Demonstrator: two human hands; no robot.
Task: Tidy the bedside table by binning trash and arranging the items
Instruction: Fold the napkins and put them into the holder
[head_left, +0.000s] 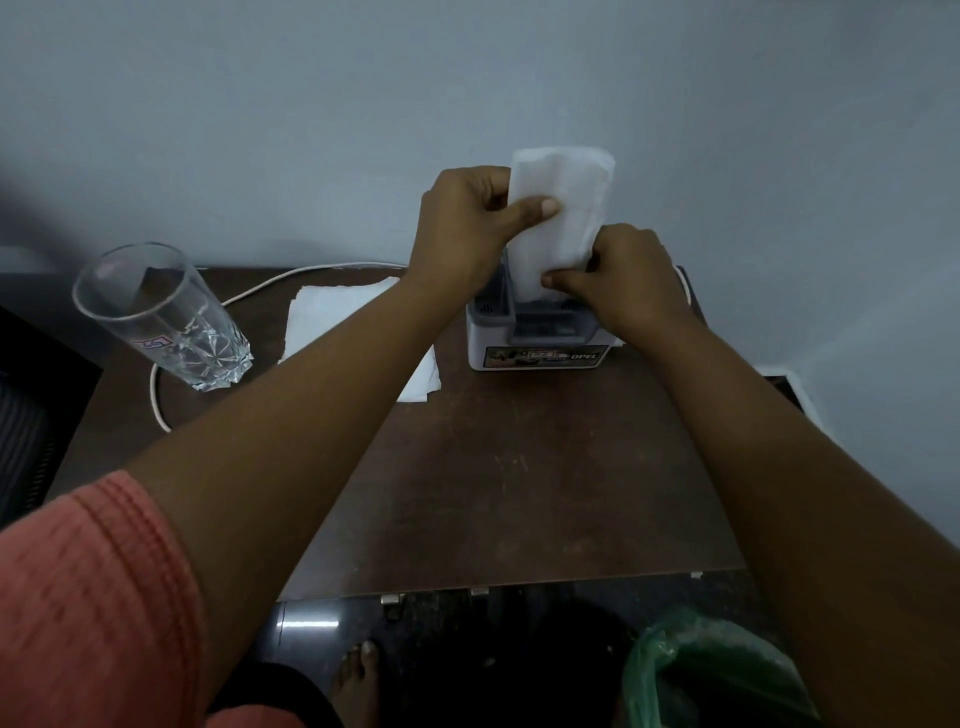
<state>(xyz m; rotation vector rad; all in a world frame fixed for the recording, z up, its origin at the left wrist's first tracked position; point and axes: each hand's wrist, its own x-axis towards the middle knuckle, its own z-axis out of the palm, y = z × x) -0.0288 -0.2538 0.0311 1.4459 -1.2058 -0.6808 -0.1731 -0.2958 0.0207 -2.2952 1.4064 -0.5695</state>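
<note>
At the back of the dark brown wooden desk (519, 467), against the wall, both of my hands are on a folded stack of white paper napkins (563, 171). It is held upright with its lower end right at the mouth of the white-and-grey plastic holder box (540, 353). My left hand (462, 223) grips the upper part of the stack, thumb pressed flat on the front and fingers curled behind it. My right hand (623, 280) pinches the lower part, fingers bent tight on the paper just above the slot. I cannot tell whether the bottom of the stack is already seated inside. By my reckoning the tidying is about midway. The napkins are being housed, but a loose pile of flat white tissue sheets (337, 322) lies on the desk just left of the holder, partly under my left forearm, and wants stowing or binning. A tall clear cut-glass tumbler (161, 317) stands at the left rear corner, with a white cable (270, 280) curving past it across the desk; neither looks arranged yet. Down on the floor at the front right sits the green bag-lined bin (696, 670); I cannot make out its contents.
</note>
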